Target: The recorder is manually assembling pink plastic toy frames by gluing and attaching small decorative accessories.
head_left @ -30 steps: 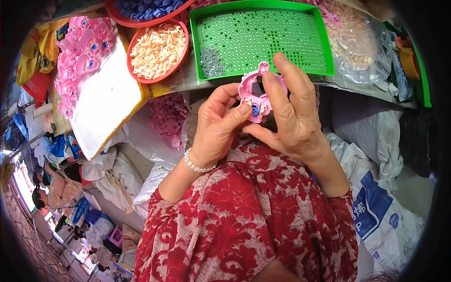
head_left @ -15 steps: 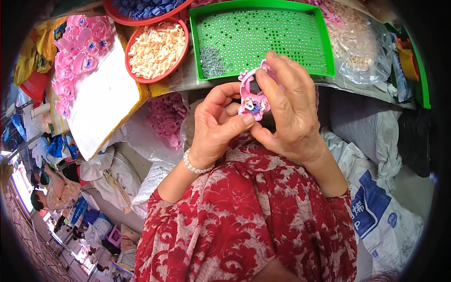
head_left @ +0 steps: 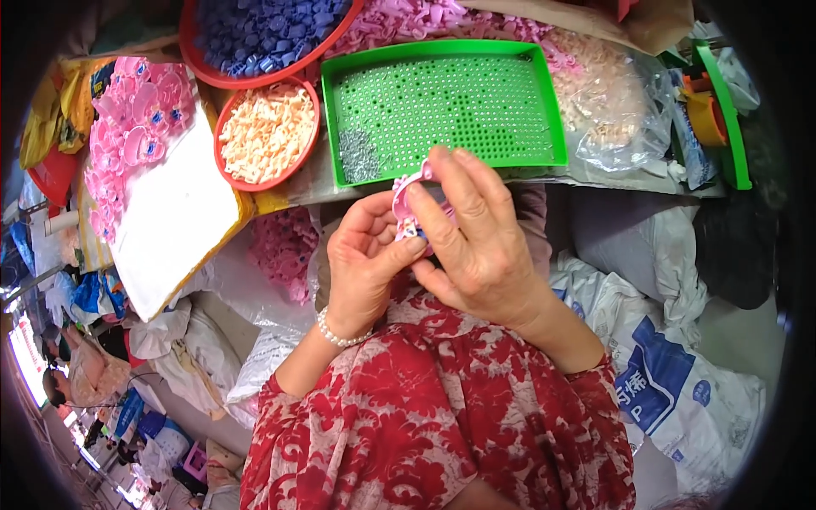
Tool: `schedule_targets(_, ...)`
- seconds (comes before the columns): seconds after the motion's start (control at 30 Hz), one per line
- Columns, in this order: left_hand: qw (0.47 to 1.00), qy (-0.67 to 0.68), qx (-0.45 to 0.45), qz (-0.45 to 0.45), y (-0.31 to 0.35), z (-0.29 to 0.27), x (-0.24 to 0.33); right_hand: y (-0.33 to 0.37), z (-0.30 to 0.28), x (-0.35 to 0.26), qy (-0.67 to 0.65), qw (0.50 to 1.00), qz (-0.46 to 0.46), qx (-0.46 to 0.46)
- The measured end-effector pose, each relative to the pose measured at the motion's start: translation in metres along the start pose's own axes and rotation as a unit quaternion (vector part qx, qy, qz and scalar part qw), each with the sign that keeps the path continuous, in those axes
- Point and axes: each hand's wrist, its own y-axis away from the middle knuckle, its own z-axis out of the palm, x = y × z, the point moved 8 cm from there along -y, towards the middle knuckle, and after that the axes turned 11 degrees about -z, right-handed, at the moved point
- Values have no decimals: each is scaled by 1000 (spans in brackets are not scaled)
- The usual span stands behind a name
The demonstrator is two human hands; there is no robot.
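My left hand (head_left: 361, 263) pinches the lower edge of a pink curved plastic toy part (head_left: 403, 204), thumb on the near side. Small white and blue bits show beside that thumb. My right hand (head_left: 483, 246) closes on the same part from the right, its fingers over the upper rim and covering much of it. Both hands hold it above my lap, just in front of the green perforated tray (head_left: 557, 127). In the tray's near left corner lies a heap of small metal screws or pins (head_left: 360, 155).
Red bowls hold cream pieces (head_left: 268, 134) and blue pieces (head_left: 263, 34). Similar pink parts (head_left: 140, 119) cover the end of a white board (head_left: 174, 229) at left. Loose pink pieces (head_left: 408, 21) lie behind the tray. White sacks (head_left: 680, 374) stand at right.
The whole view has shifted, so the tray and bowls sit lower and further left. The pink part is turned more edge-on, with my right fingers covering more of it. Both hands keep hold.
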Motion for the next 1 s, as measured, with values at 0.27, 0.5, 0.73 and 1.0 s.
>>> schedule_targets(0.27,999,-23,-22,-28,3,-4,-5,3,1,-5,2,1000,-3,4)
schedule_targets(0.5,1000,-12,-7,-12,2,-3,-2,0,3,-1,-2,1000,4,-11)
schedule_targets(0.73,998,-35,-45,-13,-4,-1,3,-13,-3,3,-8,1000,6,-26)
schedule_targets(1.0,999,-16,-35,-1,-5,-9,11,-30,-2,0,-27,999,-11,-24)
